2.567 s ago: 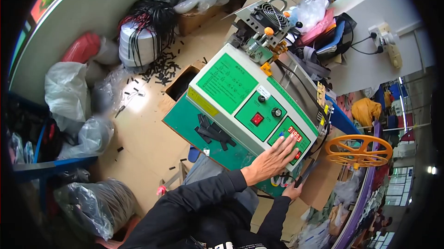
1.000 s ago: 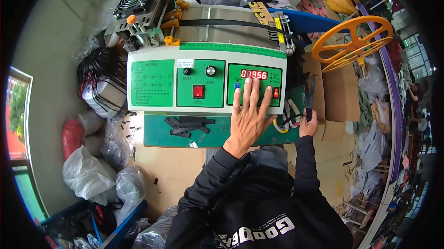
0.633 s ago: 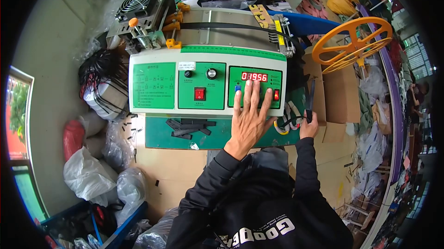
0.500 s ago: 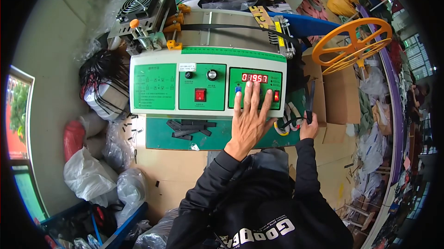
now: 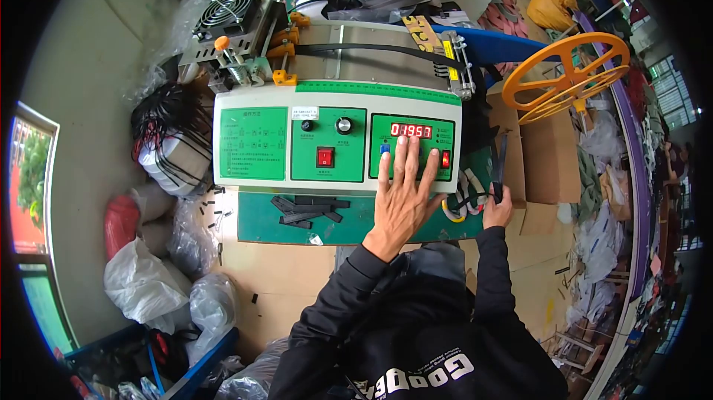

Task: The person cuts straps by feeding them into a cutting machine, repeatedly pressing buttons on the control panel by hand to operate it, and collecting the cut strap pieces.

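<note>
My empty, spread left hand (image 5: 402, 207) is partly hiding the panel (image 5: 431, 141) while my right hand (image 5: 498, 208) is gripping a strip (image 5: 500, 170) near the edge of the desk (image 5: 256, 222).

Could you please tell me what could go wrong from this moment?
The left hand is spread over the control panel, so a finger might press an unintended button. The loose black strips lie near the front edge of the green table, so the left sleeve could perhaps brush them off.
</note>
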Available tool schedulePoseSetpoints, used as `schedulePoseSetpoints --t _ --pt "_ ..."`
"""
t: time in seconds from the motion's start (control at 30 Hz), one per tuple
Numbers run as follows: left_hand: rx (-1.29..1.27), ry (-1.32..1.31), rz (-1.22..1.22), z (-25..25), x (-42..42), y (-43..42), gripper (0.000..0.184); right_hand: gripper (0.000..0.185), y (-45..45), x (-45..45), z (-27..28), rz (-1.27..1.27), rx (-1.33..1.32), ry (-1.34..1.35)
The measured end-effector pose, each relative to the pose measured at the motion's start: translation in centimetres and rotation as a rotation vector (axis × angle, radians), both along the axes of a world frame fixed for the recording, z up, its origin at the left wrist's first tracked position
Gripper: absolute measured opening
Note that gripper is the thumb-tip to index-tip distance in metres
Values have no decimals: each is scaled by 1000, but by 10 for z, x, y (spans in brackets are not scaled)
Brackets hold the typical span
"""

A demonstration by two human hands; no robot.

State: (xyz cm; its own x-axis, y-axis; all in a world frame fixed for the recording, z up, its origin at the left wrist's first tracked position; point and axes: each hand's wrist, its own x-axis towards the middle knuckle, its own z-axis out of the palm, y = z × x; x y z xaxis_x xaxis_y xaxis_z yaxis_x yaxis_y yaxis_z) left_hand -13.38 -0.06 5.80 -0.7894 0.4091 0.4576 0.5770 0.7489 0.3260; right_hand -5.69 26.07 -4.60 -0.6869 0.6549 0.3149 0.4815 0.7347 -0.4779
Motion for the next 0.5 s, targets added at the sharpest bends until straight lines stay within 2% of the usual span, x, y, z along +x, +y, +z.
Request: schedulePoseSetpoints --t 0.3,0.5 --pt "13 8 7 7 -1 -5 80 23 -1 -2 -3 60 -19 67" --pt "20 -10 -11 3 -1 -4 82 24 -6 -2 5 16 -25 12"
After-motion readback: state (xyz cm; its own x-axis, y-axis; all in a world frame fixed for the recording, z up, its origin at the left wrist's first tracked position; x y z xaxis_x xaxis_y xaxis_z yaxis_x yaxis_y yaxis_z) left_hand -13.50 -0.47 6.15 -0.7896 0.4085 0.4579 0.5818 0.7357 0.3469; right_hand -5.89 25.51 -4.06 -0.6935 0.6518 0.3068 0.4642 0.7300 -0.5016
